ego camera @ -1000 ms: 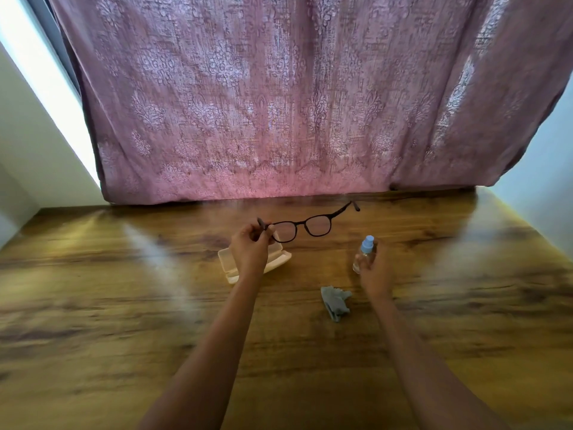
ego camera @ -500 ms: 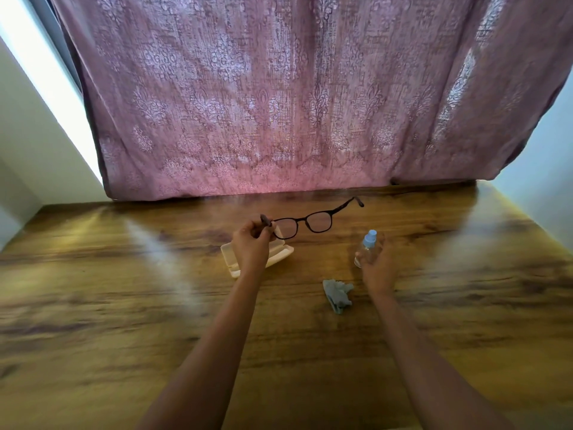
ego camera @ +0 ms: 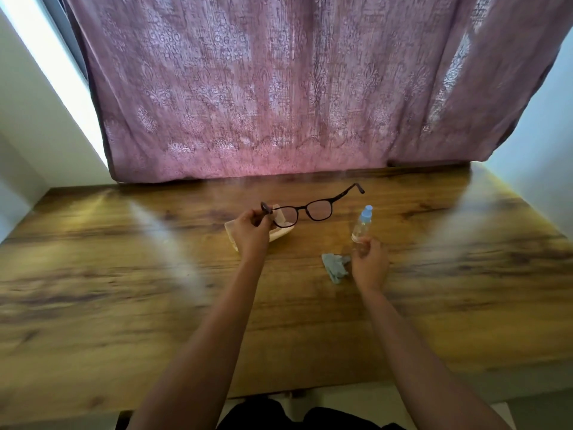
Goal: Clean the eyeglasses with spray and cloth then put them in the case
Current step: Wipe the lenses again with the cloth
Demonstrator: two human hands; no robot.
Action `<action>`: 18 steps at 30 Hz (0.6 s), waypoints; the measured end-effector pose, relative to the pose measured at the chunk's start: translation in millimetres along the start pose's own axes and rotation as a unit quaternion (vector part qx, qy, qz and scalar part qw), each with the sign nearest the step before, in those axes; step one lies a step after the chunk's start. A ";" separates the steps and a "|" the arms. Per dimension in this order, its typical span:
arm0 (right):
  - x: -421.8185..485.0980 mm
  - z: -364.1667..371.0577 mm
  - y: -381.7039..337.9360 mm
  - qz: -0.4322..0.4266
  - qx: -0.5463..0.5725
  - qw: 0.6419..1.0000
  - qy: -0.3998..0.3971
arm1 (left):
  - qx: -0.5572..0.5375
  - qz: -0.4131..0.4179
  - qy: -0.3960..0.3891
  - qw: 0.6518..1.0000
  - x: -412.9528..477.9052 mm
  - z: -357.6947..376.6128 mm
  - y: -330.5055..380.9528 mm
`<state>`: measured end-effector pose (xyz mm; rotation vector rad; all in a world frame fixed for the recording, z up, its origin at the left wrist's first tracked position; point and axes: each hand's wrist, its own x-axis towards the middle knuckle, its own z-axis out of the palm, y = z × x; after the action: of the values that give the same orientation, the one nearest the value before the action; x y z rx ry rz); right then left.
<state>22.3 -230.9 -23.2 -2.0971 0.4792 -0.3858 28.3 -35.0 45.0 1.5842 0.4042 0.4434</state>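
Observation:
My left hand [ego camera: 252, 231] pinches one temple of the dark-framed eyeglasses [ego camera: 310, 210] and holds them up above the table, lenses facing me, the other temple pointing back right. Under that hand lies the open cream case [ego camera: 280, 232], partly hidden. My right hand [ego camera: 369, 262] grips the base of a small clear spray bottle [ego camera: 362, 225] with a blue cap, lifted and tilted up toward the glasses. A crumpled grey-blue cloth [ego camera: 335, 266] lies on the table just left of my right hand.
The wooden table [ego camera: 124, 290] stretches wide to both sides. A pink patterned curtain [ego camera: 279, 88] hangs along its far edge. White walls close in at left and right. The table's near edge runs below my forearms.
My right hand has slid down to the bottle's base and raised the bottle, so more of it shows. The glasses stay held in my left hand, almost in the same place.

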 end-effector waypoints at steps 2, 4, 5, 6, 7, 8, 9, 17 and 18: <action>-1.6 2.0 3.4 -0.017 -0.022 1.000 -0.008 | -0.001 -0.001 0.002 1.000 -3.6 -3.0 -2.0; -1.4 3.4 4.5 -0.018 -0.032 0.999 -0.019 | 0.003 -0.008 0.011 1.000 -6.4 -6.6 -4.2; -1.6 4.4 4.1 -0.020 -0.036 0.999 -0.027 | 0.001 -0.012 0.015 1.000 -7.4 -8.6 -5.4; -2.3 5.6 2.8 -0.023 -0.040 0.998 -0.034 | -0.005 -0.015 0.018 1.000 -8.6 -10.4 -6.3; -3.5 6.9 1.4 -0.029 -0.046 0.998 -0.040 | -0.013 -0.019 0.020 1.000 -10.2 -11.9 -6.7; -5.5 8.5 -0.4 -0.039 -0.053 0.997 -0.046 | -0.020 -0.021 0.020 0.999 -12.1 -13.5 -6.7; -7.3 10.7 -1.5 -0.052 -0.062 0.995 -0.052 | -0.025 -0.019 0.021 0.999 -14.3 -14.8 -6.0; -26.3 22.8 -1.1 -0.117 -0.269 0.952 -0.083 | -0.019 -0.020 0.031 0.999 -17.7 -26.2 -2.4; -27.5 22.9 -0.6 -0.120 -0.276 0.950 -0.081 | -0.019 -0.019 0.033 0.999 -17.0 -26.6 -3.1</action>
<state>8.7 -201.0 -37.2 -2.7193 0.2477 -0.2274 0.1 -20.7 42.4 1.5258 0.4735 0.4720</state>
